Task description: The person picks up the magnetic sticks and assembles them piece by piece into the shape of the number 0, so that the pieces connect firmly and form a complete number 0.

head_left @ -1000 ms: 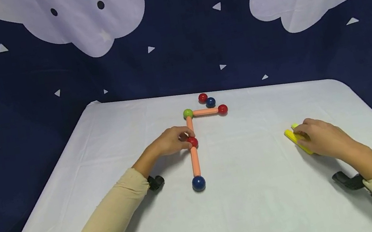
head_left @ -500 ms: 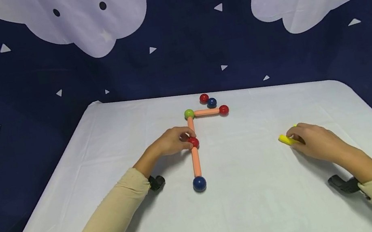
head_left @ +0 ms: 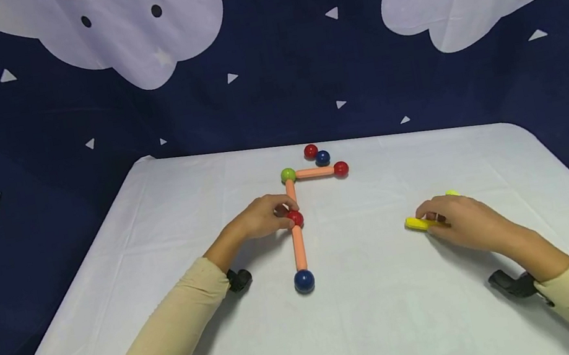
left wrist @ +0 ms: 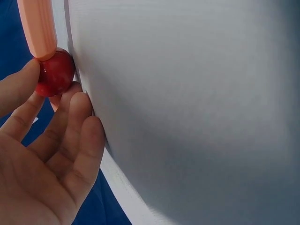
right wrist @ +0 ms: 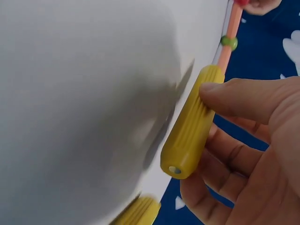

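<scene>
My left hand (head_left: 264,215) pinches a red ball (head_left: 296,219) between thumb and fingers. That ball joins two orange rods in a line; the near rod (head_left: 299,249) ends at a dark blue ball (head_left: 304,281), the far one at a green ball (head_left: 288,175). From the green ball another orange rod (head_left: 314,172) runs right to a second red ball (head_left: 341,169). My right hand (head_left: 467,222) pinches a ridged yellow rod (right wrist: 191,126) with a small metal end, just off the table. A second yellow rod (right wrist: 138,212) lies behind that hand, mostly hidden in the head view.
A loose red ball (head_left: 311,151) and a loose blue ball (head_left: 323,158) sit near the back edge of the white table (head_left: 377,325). Behind it hangs a dark blue cloth (head_left: 293,94) with clouds and triangles.
My right hand has picked one yellow rod away from the other and carried it left, turning it. My left hand stays on the red ball.
</scene>
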Demonstrator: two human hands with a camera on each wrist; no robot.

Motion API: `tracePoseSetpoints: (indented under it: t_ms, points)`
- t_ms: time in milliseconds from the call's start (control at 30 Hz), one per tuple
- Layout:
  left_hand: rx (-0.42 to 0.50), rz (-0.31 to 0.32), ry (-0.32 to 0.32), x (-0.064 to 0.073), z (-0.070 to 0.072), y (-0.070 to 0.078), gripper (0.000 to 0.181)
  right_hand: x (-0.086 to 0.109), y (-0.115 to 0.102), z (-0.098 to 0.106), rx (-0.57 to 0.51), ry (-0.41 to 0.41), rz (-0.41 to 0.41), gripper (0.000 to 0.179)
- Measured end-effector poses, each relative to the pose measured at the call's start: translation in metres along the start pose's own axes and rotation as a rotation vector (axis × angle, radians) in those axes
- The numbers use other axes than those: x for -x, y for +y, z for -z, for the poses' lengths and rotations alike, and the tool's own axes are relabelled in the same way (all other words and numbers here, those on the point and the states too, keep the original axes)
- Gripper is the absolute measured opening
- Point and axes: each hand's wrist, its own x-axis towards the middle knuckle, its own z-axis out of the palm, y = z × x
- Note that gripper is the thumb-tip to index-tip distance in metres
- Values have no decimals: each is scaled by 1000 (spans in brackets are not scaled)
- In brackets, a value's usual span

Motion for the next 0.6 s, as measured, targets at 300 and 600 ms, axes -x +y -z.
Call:
tracePoseSetpoints:
  t_ms: [300, 600]
  points:
    - [-1, 11, -5, 1, 0, 2, 30, -14, -31, -7, -61, -47, 99, 27]
    - [-6, 3, -10, 1, 1, 3, 31, -32, -67, -19, -155, -112, 237, 23]
